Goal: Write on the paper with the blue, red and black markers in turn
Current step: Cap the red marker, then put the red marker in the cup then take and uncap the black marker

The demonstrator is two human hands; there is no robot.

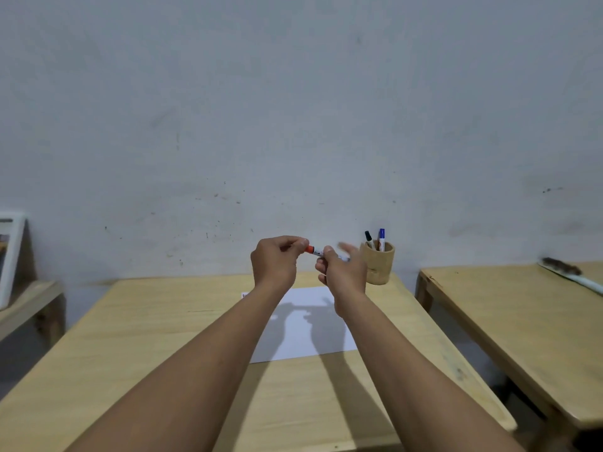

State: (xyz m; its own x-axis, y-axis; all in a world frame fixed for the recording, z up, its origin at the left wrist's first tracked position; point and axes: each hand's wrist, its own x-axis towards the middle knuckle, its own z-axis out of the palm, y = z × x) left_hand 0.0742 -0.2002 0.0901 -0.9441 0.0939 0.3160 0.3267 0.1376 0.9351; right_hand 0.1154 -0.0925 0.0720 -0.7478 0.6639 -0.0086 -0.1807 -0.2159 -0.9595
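I hold the red marker raised above the white paper, which lies flat on the wooden table. My left hand pinches its red cap end. My right hand grips the white barrel, with some fingers blurred and spread. The black marker and the blue marker stand in a wooden cup at the table's far right corner, just right of my right hand.
A second wooden table stands to the right across a narrow gap, with a dark brush-like object on its far edge. A low bench and a white frame are at the far left. A grey wall lies close behind.
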